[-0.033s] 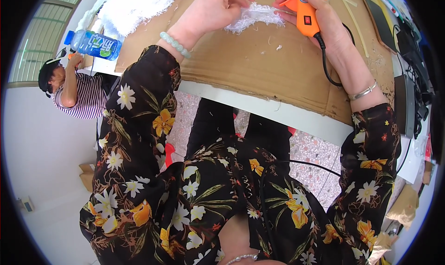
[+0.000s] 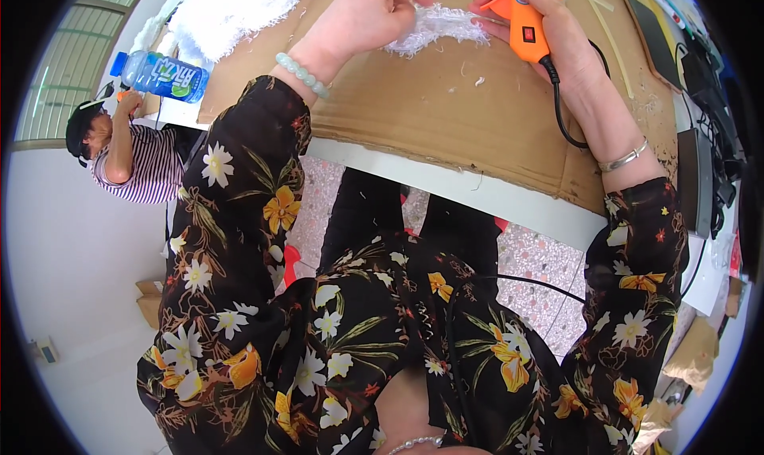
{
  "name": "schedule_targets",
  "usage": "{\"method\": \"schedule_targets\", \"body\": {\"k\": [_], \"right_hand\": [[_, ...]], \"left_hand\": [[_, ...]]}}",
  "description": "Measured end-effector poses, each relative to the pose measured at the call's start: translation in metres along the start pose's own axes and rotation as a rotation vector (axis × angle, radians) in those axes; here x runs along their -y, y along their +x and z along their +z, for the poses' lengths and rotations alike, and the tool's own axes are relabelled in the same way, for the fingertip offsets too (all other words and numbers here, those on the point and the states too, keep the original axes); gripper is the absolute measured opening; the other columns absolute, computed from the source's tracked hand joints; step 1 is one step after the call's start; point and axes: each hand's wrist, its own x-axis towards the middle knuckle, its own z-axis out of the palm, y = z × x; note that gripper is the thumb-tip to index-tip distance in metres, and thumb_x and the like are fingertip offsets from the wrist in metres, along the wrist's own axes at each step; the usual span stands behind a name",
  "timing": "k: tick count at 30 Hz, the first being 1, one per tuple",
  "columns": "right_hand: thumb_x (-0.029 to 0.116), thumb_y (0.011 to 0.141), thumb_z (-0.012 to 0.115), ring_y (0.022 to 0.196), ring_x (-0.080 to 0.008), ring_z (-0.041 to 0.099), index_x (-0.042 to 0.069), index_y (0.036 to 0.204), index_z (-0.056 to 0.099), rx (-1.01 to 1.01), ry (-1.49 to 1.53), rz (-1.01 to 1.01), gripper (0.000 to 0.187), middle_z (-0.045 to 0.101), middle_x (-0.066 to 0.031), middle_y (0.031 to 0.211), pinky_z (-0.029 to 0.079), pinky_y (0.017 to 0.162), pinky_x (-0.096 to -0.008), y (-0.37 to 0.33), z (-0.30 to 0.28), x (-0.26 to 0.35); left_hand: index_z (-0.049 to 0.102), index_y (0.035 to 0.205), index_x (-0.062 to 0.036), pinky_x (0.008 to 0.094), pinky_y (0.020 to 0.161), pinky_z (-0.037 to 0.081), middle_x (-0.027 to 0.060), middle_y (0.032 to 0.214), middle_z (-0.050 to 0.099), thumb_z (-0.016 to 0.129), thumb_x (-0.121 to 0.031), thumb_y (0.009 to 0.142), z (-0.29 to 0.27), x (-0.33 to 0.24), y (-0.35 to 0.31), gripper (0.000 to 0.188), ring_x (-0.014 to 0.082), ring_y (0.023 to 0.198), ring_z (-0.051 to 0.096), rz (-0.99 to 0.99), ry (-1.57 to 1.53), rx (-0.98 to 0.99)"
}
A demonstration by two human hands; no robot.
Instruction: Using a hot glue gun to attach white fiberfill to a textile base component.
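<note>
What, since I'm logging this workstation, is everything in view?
Table: 1, white, centre
Cardboard sheet: 1, brown, on table
Glue gun: 1, orange, upper right
Cord: 1, black, from glue gun
Fluffy piece: 1, white, upper centre
Fluffy heap: 1, white, upper left
Bottle: 1, blue, left table edge
Flat slab: 1, dark, upper right
Clutter: uncounted, mostly black, right edge
Co-worker: 1, striped top, left
Floor: 1, speckled pink, under table
Floral blouse: 1, black, lower half
Bead bracelet: 1, pale green, left wrist
Bangle: 1, silver, right wrist
Left hand: 1, bare, by fluffy piece
Right hand: 1, bare, around glue gun
</note>
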Motion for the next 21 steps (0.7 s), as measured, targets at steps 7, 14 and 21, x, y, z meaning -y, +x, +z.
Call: {"method": "schedule_targets", "body": {"k": [7,14,21], "right_hand": [[0.028,0.098,0.053,0.084,-0.0224,0.067,0.001,0.114,0.057,-0.006,-0.038,-0.002,0.031,0.067,-0.0126,0.094,0.058,0.077,-0.0318,-0.004,0.004,0.004],[0.028,0.098,0.054,0.083,-0.0209,0.067,0.002,0.113,0.058,-0.007,-0.049,-0.025,0.03,0.067,-0.0121,0.093,0.058,0.076,-0.0311,-0.017,0.003,0.007],[0.027,0.098,0.054,0.085,-0.0215,0.067,0.003,0.116,0.058,0.059,-0.042,-0.033,0.031,0.067,-0.0122,0.094,0.057,0.076,-0.0308,-0.019,0.011,0.009]], "left_hand": [[0.064,0.103,-0.0007,0.0289,0.07,0.051,0.0087,0.086,0.068,0.053,0.002,0.079,0.0,0.009,0.0,0.026,0.0164,0.078,0.064,0.199,0.08,0.024],[0.062,0.1,-0.0014,0.0346,0.077,0.05,0.0145,0.091,0.067,0.049,0.005,0.075,0.006,-0.022,-0.024,0.029,0.03,0.086,0.063,0.385,0.114,-0.083],[0.06,0.092,-0.0053,0.0403,0.081,0.048,0.0136,0.086,0.063,0.053,0.006,0.073,0.008,-0.026,-0.026,0.023,0.033,0.095,0.059,0.996,0.601,-0.184]]}}
